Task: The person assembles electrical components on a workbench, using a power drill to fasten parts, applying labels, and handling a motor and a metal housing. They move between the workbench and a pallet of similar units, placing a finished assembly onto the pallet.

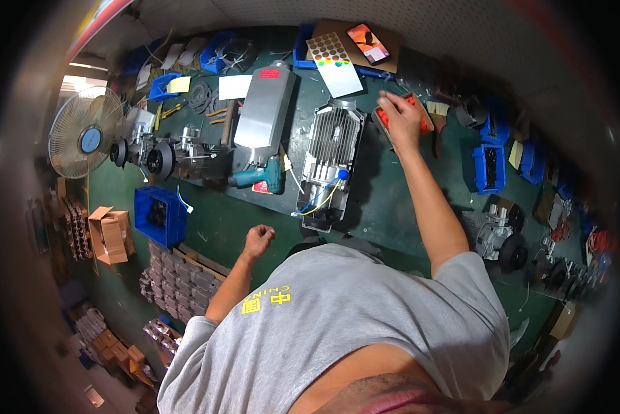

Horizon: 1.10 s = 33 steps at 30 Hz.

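Note:
My right hand (pixel 401 121) is over a small box with a red-orange inside (pixel 420 110), its fingertips pressed together above the far edge. Whatever they pinch is too small to tell. My left hand (pixel 259 240) hangs in front of the bench edge with its fingers curled closed, and its palm is hidden. Between the hands, a finned grey metal housing (pixel 332 134) lies open side up on the green bench. Blue and yellow wires with a blue round part (pixel 343 174) rest across its near end. A smooth silver metal cover (pixel 265 107) lies left of it.
A teal power tool (pixel 265 176) and a hammer (pixel 227 124) lie left of the housing. Behind are a sticker sheet (pixel 337 65) and a phone (pixel 368 44). Motor assemblies (pixel 168 159) stand left, another (pixel 496 231) right. Blue bins (pixel 489 169) and a fan (pixel 85 134) flank the bench.

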Available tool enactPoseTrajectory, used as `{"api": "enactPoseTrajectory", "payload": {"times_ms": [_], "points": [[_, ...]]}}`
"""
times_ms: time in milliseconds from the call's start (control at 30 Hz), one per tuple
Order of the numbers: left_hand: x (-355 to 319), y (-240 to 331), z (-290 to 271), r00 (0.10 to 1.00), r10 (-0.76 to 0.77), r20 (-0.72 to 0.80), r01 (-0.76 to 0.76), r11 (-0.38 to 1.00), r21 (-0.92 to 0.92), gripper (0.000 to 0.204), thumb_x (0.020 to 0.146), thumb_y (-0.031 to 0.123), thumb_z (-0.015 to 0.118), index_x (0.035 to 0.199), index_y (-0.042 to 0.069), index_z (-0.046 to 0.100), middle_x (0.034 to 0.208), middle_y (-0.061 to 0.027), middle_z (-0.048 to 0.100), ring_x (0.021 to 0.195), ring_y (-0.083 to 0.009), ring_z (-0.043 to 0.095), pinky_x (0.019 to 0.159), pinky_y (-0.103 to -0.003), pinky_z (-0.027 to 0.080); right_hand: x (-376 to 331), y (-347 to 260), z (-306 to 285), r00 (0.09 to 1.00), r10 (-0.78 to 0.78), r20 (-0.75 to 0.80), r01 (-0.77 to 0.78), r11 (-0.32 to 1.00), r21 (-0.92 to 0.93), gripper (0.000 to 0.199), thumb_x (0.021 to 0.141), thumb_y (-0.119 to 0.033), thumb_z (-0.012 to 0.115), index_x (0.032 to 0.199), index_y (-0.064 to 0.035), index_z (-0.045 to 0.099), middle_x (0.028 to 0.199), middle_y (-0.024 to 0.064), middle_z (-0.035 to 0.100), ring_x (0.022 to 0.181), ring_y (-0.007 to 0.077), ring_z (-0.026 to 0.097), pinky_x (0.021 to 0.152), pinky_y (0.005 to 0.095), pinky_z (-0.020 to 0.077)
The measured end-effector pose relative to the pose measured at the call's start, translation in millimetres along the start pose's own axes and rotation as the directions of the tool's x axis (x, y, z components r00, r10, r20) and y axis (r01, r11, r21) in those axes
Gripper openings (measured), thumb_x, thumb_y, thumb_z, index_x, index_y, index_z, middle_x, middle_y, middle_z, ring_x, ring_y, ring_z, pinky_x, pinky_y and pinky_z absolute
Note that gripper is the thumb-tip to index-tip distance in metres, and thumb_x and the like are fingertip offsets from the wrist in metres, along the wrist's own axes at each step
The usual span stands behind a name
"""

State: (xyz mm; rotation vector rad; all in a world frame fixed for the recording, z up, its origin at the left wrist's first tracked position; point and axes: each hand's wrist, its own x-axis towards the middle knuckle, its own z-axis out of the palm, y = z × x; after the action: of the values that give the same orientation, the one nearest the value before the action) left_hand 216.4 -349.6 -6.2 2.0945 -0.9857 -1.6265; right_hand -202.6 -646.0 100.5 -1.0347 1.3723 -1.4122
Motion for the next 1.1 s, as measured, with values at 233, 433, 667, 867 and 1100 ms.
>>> {"api": "enactPoseTrajectory", "payload": {"times_ms": [233,433,667,867,1100], "points": [[-24,-27,5,0.999,-0.032,0.009,0.033,0.999,-0.025,0.018,0.094,0.017,0.064,0.083,0.003,0.065,0.069,0.0006,0.060,0.057,-0.0083,0.054,0.053,-0.025,0.044,31,28,34,0.991,0.045,0.122,-0.053,0.997,0.061,0.026,0.088,-0.011,0.075,0.110,0.0027,0.073,0.095,0.0051,0.073,0.079,0.0087,0.066,0.070,0.0236,0.0556],[-33,-42,2,0.995,-0.099,-0.004,0.099,0.993,-0.064,0.019,0.094,0.015,0.063,0.081,0.002,0.064,0.067,-0.0002,0.060,0.055,-0.0088,0.053,0.051,-0.026,0.044,33,37,47,0.987,0.005,0.161,-0.006,1.000,0.009,0.023,0.088,-0.010,0.074,0.107,0.0022,0.074,0.092,0.0058,0.074,0.078,0.0087,0.067,0.070,0.0235,0.0556],[-25,-42,4,0.999,-0.049,-0.017,0.047,0.997,-0.060,0.019,0.094,0.017,0.064,0.082,0.003,0.065,0.067,0.0004,0.060,0.055,-0.0082,0.053,0.051,-0.025,0.044,30,26,52,0.979,-0.062,0.195,0.072,0.996,-0.045,0.020,0.085,-0.009,0.074,0.102,0.0022,0.076,0.089,0.0087,0.076,0.078,0.0109,0.070,0.072,0.0247,0.0546],[-22,-33,10,1.000,-0.026,-0.007,0.025,0.995,-0.095,0.017,0.094,0.017,0.064,0.083,0.003,0.066,0.067,0.0006,0.060,0.055,-0.0080,0.053,0.052,-0.025,0.044,30,17,53,0.967,-0.060,0.249,0.085,0.992,-0.088,0.020,0.087,-0.008,0.074,0.104,0.0028,0.075,0.088,0.0055,0.074,0.076,0.0079,0.065,0.068,0.0219,0.0519],[-28,-37,9,0.999,-0.041,-0.029,0.040,0.998,-0.038,0.018,0.093,0.017,0.064,0.083,0.003,0.065,0.068,0.0004,0.061,0.056,-0.0082,0.054,0.052,-0.026,0.045,33,11,58,0.943,-0.110,0.314,0.146,0.985,-0.093,0.020,0.085,-0.008,0.075,0.102,0.0018,0.076,0.087,0.0089,0.076,0.077,0.0106,0.068,0.074,0.0259,0.0534]]}}
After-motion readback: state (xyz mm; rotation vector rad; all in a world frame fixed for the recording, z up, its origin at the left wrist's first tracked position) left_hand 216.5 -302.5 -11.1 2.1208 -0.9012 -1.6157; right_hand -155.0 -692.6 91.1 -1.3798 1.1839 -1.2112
